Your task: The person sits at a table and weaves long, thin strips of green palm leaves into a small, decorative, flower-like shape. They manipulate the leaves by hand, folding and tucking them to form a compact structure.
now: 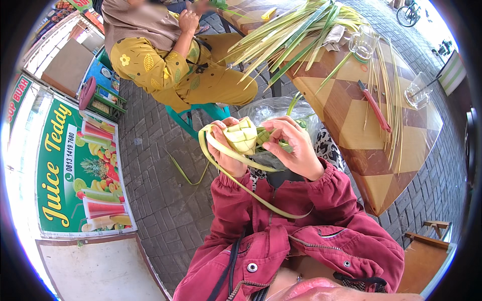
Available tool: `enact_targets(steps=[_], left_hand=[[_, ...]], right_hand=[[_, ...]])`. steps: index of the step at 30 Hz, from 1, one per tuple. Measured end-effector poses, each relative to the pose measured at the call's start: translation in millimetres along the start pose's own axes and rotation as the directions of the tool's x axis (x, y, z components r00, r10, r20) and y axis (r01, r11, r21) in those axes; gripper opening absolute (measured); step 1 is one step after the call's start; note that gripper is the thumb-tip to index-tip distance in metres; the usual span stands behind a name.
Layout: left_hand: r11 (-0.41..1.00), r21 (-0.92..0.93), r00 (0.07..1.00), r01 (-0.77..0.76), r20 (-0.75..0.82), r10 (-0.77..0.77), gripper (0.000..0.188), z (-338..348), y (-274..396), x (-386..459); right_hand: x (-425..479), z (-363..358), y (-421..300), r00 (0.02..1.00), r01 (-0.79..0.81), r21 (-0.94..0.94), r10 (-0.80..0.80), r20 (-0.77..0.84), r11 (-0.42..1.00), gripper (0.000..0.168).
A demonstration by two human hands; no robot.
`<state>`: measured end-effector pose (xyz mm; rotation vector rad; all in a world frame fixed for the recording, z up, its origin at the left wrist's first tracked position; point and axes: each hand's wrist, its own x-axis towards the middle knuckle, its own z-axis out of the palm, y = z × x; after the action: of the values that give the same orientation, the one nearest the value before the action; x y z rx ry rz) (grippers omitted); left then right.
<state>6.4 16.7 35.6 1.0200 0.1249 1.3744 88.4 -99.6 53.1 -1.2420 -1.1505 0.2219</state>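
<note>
A pale yellow-green woven palm-leaf pouch, a ketupat casing (242, 136), is gripped in my left hand (233, 166) in front of my lap. Long loose leaf strips (260, 195) trail from it, looping over my left fingers and down across my jacket. My right hand (297, 146) is at the right side of the casing, thumb and fingers apart; whether a fingertip touches it is unclear. Beyond and between my hands shows a greener woven piece (263, 136), partly hidden. A clear plastic bag (260, 109) with green leaf material lies behind my right hand.
On the checkered table (324, 98) at right lie a heap of palm-leaf strips (290, 35), a red-handled knife (374, 107), thin leaf ribs (395, 113) and two glass mugs (363, 43). Another person (162, 64) sits ahead on a green stool (184, 122). A printed banner (83, 169) stands left.
</note>
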Motion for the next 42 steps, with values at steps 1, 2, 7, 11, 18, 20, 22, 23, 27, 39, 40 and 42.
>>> enact_targets(steps=[1, 2, 7, 11, 18, 20, 22, 23, 27, 39, 40, 42], left_hand=[[1.000, 0.007, 1.000, 0.020, 0.012, -0.021, 0.024, 2.7, 2.8, 0.8], [0.999, 0.014, 0.999, 0.041, 0.024, -0.041, 0.024, 5.4, 5.8, 1.2], [0.985, -0.049, 0.984, 0.168, 0.065, -0.164, 0.022, 7.2, 17.1, 2.0], [0.942, -0.223, 0.968, 0.251, 0.082, -0.239, 0.020, 0.8, 14.6, 4.8], [0.697, -0.474, 0.789, 0.538, -0.007, -0.614, 0.018, -6.9, 3.0, 4.8], [0.557, -0.539, 0.691, 0.632, 0.067, -0.720, 0.018, -15.8, 0.8, 6.2], [0.508, -0.534, 0.633, 0.676, 0.067, -0.771, 0.018, -17.2, 1.8, 5.6], [0.482, -0.532, 0.602, 0.696, 0.067, -0.795, 0.018, -17.9, 2.3, 5.4], [0.476, -0.448, 0.594, 0.757, 0.170, -0.786, 0.021, -21.6, 0.9, 6.5], [0.361, -0.456, 0.469, 0.813, 0.148, -0.871, 0.029, -29.7, 4.6, 3.1], [0.393, -0.439, 0.487, 0.808, 0.121, -0.865, 0.028, -23.6, 7.9, 3.5], [0.458, -0.399, 0.525, 0.794, 0.070, -0.848, 0.027, -7.1, 14.5, 2.8]], right_hand=[[3.1, 4.5, -1.9, 0.999, 0.026, 0.019, -0.025, -0.039, 0.999, 0.036], [4.4, 5.6, -3.7, 1.000, 0.001, 0.001, -0.001, -0.022, 1.000, 0.037], [11.6, 12.0, -3.3, 0.996, 0.091, -0.097, -0.093, -0.016, 0.991, 0.031], [13.2, 10.3, -4.2, 1.000, 0.013, 0.073, -0.014, 0.014, 0.997, 0.027], [4.3, 18.1, 0.4, 0.996, 0.067, -0.080, -0.071, -0.046, 0.995, 0.032], [6.6, 18.1, -4.3, 0.985, 0.106, -0.210, -0.131, -0.109, 0.972, 0.033], [10.4, 17.3, -4.5, 0.979, 0.131, -0.224, -0.162, -0.125, 0.966, 0.035], [14.7, 15.1, -4.2, 0.974, 0.190, -0.266, -0.216, -0.072, 0.945, 0.035], [26.5, 8.0, 2.2, 0.945, 0.326, -0.313, -0.312, 0.097, 0.892, 0.030], [15.1, 1.0, 12.7, 0.931, 0.362, -0.420, -0.299, 0.209, 0.832, 0.034], [15.0, 0.3, 12.8, 0.938, 0.344, -0.406, -0.289, 0.193, 0.847, 0.037], [15.9, -0.3, 14.4, 0.949, 0.312, -0.376, -0.270, 0.161, 0.872, 0.042]])
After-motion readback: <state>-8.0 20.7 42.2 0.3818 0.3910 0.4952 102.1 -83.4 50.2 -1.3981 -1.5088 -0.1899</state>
